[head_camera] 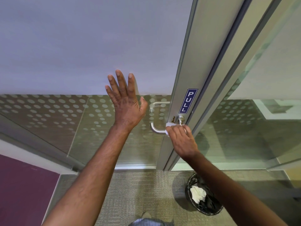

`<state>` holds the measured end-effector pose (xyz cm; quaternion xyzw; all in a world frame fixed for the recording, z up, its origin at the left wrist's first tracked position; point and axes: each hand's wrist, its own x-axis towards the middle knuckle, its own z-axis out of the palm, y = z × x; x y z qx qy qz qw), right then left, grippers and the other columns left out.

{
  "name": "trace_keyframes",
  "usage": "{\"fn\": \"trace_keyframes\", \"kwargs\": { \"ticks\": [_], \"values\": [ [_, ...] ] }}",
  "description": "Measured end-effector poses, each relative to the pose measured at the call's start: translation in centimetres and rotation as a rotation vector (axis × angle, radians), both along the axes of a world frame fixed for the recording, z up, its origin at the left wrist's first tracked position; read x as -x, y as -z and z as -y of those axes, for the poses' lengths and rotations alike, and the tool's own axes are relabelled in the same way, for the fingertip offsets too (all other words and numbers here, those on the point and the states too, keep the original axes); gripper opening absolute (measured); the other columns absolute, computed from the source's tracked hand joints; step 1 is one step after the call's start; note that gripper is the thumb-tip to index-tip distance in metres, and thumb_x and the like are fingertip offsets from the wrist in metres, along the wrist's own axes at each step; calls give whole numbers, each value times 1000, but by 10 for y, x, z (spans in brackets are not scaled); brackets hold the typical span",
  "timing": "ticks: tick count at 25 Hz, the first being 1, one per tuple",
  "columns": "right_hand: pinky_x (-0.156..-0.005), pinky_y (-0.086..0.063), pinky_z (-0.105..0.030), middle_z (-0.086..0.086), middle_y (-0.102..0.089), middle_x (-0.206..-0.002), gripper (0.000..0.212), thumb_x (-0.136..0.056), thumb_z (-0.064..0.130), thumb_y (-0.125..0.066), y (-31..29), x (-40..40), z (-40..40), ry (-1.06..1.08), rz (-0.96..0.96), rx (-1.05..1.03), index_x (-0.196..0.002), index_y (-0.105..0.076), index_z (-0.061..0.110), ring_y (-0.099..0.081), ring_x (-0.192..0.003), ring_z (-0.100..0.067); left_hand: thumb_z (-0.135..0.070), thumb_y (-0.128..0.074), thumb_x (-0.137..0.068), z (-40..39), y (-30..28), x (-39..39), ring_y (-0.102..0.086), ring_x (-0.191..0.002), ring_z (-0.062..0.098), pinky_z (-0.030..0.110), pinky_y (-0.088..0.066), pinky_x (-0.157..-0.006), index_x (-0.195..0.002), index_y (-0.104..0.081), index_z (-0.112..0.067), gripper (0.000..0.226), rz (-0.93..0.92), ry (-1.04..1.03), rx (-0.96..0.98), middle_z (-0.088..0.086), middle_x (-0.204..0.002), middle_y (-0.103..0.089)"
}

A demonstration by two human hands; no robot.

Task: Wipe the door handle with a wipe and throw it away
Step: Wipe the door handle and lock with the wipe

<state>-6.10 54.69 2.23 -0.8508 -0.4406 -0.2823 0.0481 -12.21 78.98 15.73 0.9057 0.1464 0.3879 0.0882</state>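
A brushed metal lever door handle (156, 129) sticks out from the grey frame of a glass door (97, 46). My right hand (182, 141) is shut on a white wipe (168, 125), pressed around the handle close to its round base (180, 119). Only a small white edge of the wipe shows above my fingers. My left hand (125, 101) lies flat on the frosted glass to the left of the handle, fingers spread, holding nothing. A black mesh bin (202, 207) stands on the carpet below my right forearm.
A blue PULL sign (188, 100) sits on the door frame above the handle. The bin holds a black liner and crumpled white tissue (197, 193). A second handle (158, 104) shows through the dotted glass. A purple panel (24, 185) is at lower left.
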Motion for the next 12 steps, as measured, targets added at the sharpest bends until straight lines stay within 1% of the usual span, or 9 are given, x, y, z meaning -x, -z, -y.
{"fn": "trace_keyframes", "kwargs": {
  "ticks": [1, 3, 5, 6, 7, 8, 10, 11, 12],
  "values": [
    [-100, -35, -43, -7, -57, -110, 36, -112, 18, -25, 0, -4, 4, 1, 36, 14, -133, -54, 13, -55, -104, -29, -29, -59, -88, 0, 0, 0, 44, -148, 29, 54, 25, -122, -159, 29, -27, 112, -2, -1, -3, 26, -166, 18],
    [-91, -36, -41, -6, -58, -106, 26, -110, 22, -41, 1, -5, 1, 33, 75, 42, -129, -57, 14, -51, -100, -28, -28, -59, -88, -1, 0, 0, 44, -148, 29, 55, 25, -122, -159, 29, -27, 113, -5, 10, -7, 15, -168, 28],
    [-85, -35, -41, -7, -58, -97, 16, -102, 19, -53, 0, 2, -13, 83, 30, 50, -116, -58, 13, -47, -90, -27, -29, -59, -88, -1, 1, -2, 44, -148, 31, 56, 25, -122, -158, 29, -27, 113, -1, 13, -18, 5, -162, 42],
    [-84, -35, -41, -7, -55, -94, 11, -100, 19, -56, -4, 7, -20, 102, -6, 63, -109, -57, 13, -46, -87, -26, -29, -59, -87, -2, 1, -3, 44, -148, 31, 56, 25, -122, -158, 30, -27, 113, 1, 10, -25, 3, -160, 46],
    [-83, -35, -42, -7, -52, -92, 10, -101, 23, -57, -9, 11, -26, 118, -46, 84, -103, -55, 13, -47, -85, -26, -29, -59, -87, -2, 0, -4, 44, -148, 32, 56, 25, -122, -158, 30, -27, 114, 3, 6, -27, 2, -159, 48],
    [-82, -37, -42, -7, -50, -90, 16, -102, 29, -56, -15, 14, -30, 133, -85, 115, -100, -52, 14, -47, -83, -25, -29, -59, -86, -2, 0, -5, 45, -147, 32, 56, 26, -121, -158, 31, -27, 115, 7, 2, -26, 3, -159, 48],
    [-82, -42, -41, -5, -49, -89, 30, -106, 43, -45, -28, 18, -34, 157, -163, 207, -99, -51, 15, -49, -82, -23, -27, -59, -84, -1, 0, -6, 44, -148, 34, 57, 26, -120, -157, 33, -27, 118, 18, 0, -21, 10, -162, 43],
    [-83, -43, -40, -5, -50, -89, 36, -107, 48, -37, -35, 20, -37, 162, -195, 245, -101, -51, 15, -49, -82, -23, -26, -59, -82, 1, 0, -7, 40, -150, 39, 56, 27, -120, -156, 33, -27, 119, 23, -4, -20, 17, -166, 34],
    [-85, -43, -40, -5, -50, -90, 41, -108, 51, -30, -41, 21, -40, 168, -231, 270, -102, -51, 16, -48, -82, -22, -25, -59, -80, 3, -1, -9, 32, -152, 47, 57, 27, -119, -157, 33, -27, 119, 28, -12, -15, 25, -166, 24]
  ]
}}
